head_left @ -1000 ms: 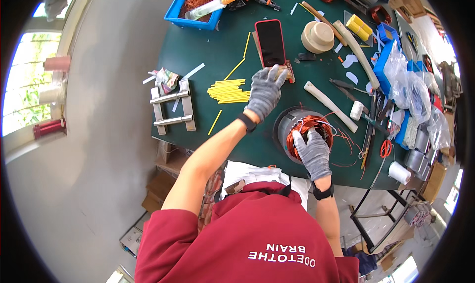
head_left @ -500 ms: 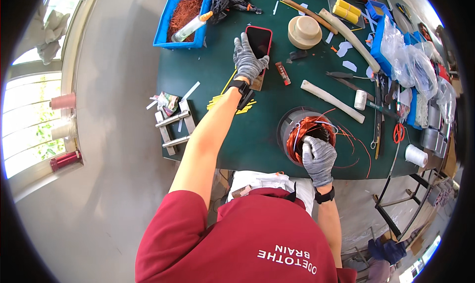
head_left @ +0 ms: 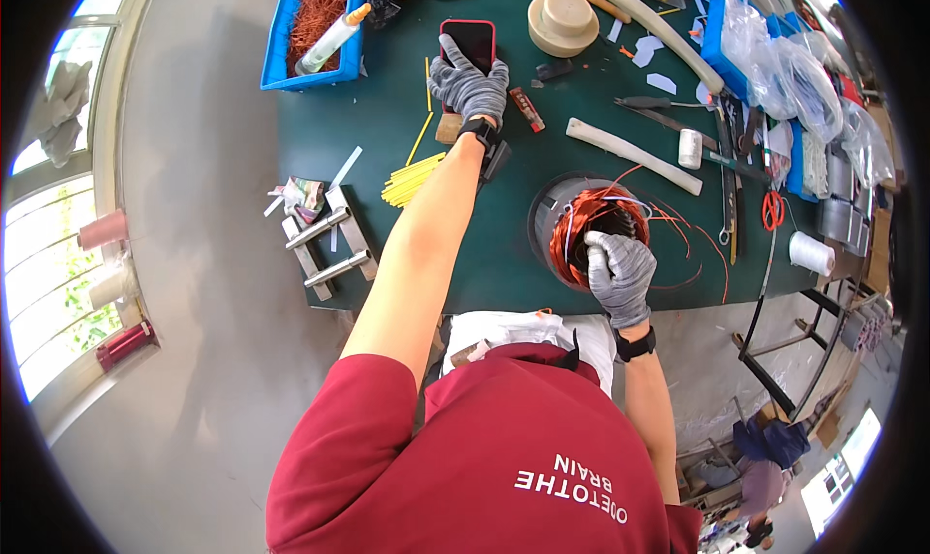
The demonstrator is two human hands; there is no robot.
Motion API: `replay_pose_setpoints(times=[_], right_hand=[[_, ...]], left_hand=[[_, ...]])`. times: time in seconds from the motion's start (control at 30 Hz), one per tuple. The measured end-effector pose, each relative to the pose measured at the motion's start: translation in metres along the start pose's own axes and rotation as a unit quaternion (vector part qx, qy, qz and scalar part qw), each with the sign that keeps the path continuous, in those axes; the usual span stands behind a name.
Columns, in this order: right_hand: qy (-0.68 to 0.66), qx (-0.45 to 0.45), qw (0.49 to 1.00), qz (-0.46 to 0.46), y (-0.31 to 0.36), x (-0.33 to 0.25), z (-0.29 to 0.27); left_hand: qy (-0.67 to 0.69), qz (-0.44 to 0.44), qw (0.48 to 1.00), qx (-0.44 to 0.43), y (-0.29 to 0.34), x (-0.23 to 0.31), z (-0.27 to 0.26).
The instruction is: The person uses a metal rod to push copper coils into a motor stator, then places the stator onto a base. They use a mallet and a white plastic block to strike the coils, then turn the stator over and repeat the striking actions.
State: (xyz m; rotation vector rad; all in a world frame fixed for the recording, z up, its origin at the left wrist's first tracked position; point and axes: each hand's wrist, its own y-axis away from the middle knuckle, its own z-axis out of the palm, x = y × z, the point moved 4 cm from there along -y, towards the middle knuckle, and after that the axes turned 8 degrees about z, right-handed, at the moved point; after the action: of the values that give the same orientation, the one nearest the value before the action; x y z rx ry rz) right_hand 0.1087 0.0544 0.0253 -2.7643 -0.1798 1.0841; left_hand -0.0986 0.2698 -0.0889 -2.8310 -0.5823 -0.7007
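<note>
My left hand (head_left: 472, 84), in a grey glove, lies over the lower half of a phone (head_left: 475, 37) in a red case. Its fingers are apart, one stretched up along the phone's left side. Below the phone is a small brown block (head_left: 449, 128), partly under my wrist. My right hand (head_left: 621, 275), also gloved, is closed at the near right edge of a ring of orange copper windings (head_left: 572, 227). The fingertips reach inside the ring and are partly hidden. The ring sits in a dark round holder (head_left: 541, 227), with loose wire ends trailing right.
Yellow sticks (head_left: 412, 179) lie by my left forearm, near a metal frame (head_left: 329, 239). A blue bin (head_left: 283, 46) holds copper wire and a bottle. Beyond are a cream round block (head_left: 564, 24) and a white tube (head_left: 635, 155). Tools, red-handled scissors (head_left: 772, 208) and plastic bags crowd the right.
The whole view has shifted, with the bench higher and further left. My left hand has come rightward across the lower phone. My right hand stays at the windings.
</note>
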Motion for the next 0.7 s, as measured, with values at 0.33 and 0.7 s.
replay_pose_setpoints(times=[0.33, 0.7], right_hand=[[-0.300, 0.109, 0.935, 0.155, 0.032, 0.026, -0.025], [-0.062, -0.106, 0.992, -0.001, -0.040, 0.070, -0.003]], left_hand=[[0.333, 0.306, 0.864, -0.219, 0.121, 0.005, -0.059], [0.513, 0.193, 0.831, -0.091, 0.208, 0.062, -0.083]])
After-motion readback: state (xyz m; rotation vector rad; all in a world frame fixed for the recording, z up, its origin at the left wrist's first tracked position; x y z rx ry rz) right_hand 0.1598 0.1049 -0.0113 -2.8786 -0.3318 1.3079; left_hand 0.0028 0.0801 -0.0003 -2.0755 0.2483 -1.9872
